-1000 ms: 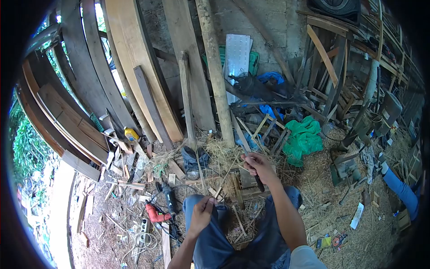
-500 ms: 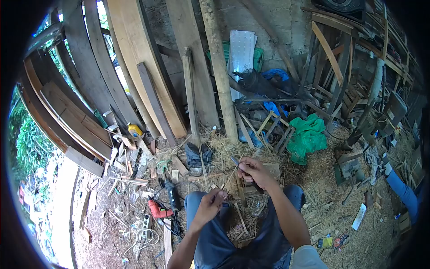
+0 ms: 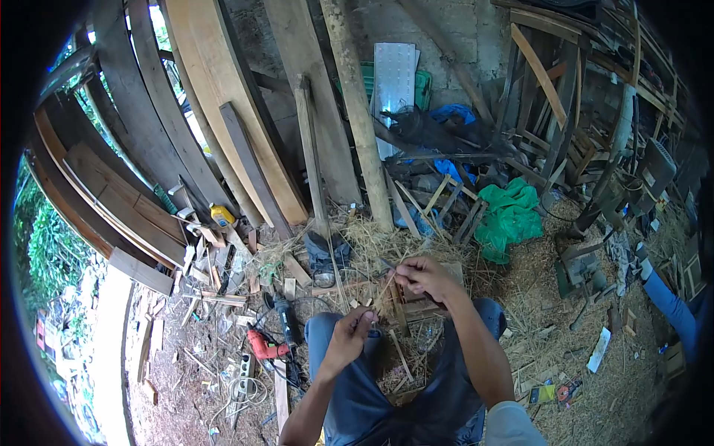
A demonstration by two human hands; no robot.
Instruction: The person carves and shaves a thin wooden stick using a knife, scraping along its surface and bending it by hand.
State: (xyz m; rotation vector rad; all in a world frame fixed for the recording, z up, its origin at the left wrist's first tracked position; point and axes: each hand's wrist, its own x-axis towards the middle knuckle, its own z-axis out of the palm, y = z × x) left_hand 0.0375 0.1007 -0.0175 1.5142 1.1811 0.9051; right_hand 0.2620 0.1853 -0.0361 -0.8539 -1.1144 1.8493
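One right hand [image 3: 422, 277] clasps a knife-like tool [image 3: 386, 263] beyond bent knees [image 3: 487, 318]; the left hand [image 3: 349, 332], near it, is curled, whether around anything I cannot tell.

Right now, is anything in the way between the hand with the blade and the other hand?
Nothing bulky that I can see: there's an open gap between the right hand, holding the blade, and the left hand. A thin pale strip seems to cross it, too fine to be sure.
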